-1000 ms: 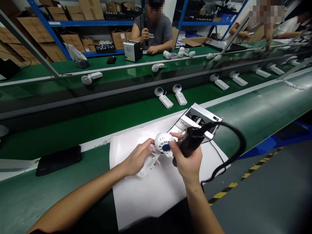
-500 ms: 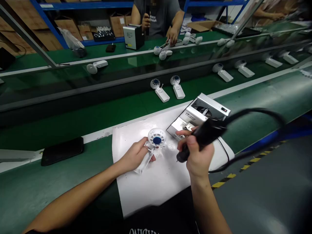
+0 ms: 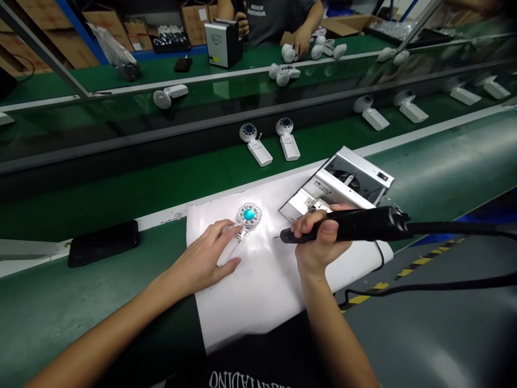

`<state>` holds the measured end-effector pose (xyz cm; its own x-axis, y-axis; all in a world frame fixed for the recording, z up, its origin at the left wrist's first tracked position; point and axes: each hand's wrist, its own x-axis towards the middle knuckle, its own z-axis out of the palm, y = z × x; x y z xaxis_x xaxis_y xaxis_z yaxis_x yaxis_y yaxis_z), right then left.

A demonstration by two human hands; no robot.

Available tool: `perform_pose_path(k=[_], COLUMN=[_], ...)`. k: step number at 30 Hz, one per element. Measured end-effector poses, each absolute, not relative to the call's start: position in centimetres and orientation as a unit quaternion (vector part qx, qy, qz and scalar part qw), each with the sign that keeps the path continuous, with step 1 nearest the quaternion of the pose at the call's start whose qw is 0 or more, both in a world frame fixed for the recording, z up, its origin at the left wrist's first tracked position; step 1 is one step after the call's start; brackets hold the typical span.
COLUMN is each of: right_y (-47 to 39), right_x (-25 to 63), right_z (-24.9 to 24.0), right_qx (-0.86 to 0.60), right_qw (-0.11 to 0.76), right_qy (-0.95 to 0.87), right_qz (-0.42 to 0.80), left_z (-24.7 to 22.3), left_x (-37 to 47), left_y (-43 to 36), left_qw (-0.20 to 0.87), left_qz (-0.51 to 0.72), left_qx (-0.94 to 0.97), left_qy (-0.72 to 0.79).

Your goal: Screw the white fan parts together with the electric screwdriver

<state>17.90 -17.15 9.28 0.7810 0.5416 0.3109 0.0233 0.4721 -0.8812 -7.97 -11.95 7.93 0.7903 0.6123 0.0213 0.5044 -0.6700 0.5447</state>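
Observation:
My left hand (image 3: 210,253) grips the handle of a small white handheld fan (image 3: 249,215), thumb on one side and fingers on the other. The fan lies on a white sheet (image 3: 250,302), its round head with a shiny blue-green centre facing up. In my right hand (image 3: 319,245) is a black corded electric screwdriver (image 3: 355,223), held level, its thin bit pointing left toward the fan but apart from it. Just behind my right hand stands a silver screw feeder box (image 3: 343,180), its front partly hidden by my fingers.
Two white fans (image 3: 256,144) lie on the green conveyor (image 3: 194,178) ahead, with more farther right. A black phone-like slab (image 3: 104,243) rests at left. Across the line, a co-worker's hand (image 3: 302,40) is among white fans. The screwdriver cable (image 3: 456,229) runs off right.
The fan has been laid down on the sheet, and my left hand has shifted its grip on the handle. The screwdriver has swung from slanting down to nearly level, its tip farther left.

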Motion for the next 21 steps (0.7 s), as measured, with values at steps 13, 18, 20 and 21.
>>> perform_pose_path(k=[13,18,20,21], right_y=[-20.5,-22.1,-22.4,-22.6], right_x=[20.4,20.2,20.0,20.0], right_z=[14.3,15.7,16.0,16.2], right_qx=[-0.444,-0.443,-0.439,-0.436], right_qw=[0.851,0.849,0.845,0.843], right_qy=[-0.242,-0.249,-0.263,-0.271], right_qz=[0.145,0.147,0.157,0.161], left_z=[6.6,9.2,10.5,11.0], left_x=[-3.9,-2.0,-0.6,0.2], left_y=[-13.0,-13.4,-13.3,-13.1], left_qw=[0.178,0.09,0.134,0.161], left_qz=[0.107,0.214,0.242,0.237], left_qx=[0.972,0.963,0.951,0.949], left_qy=[0.112,0.138,0.139,0.129])
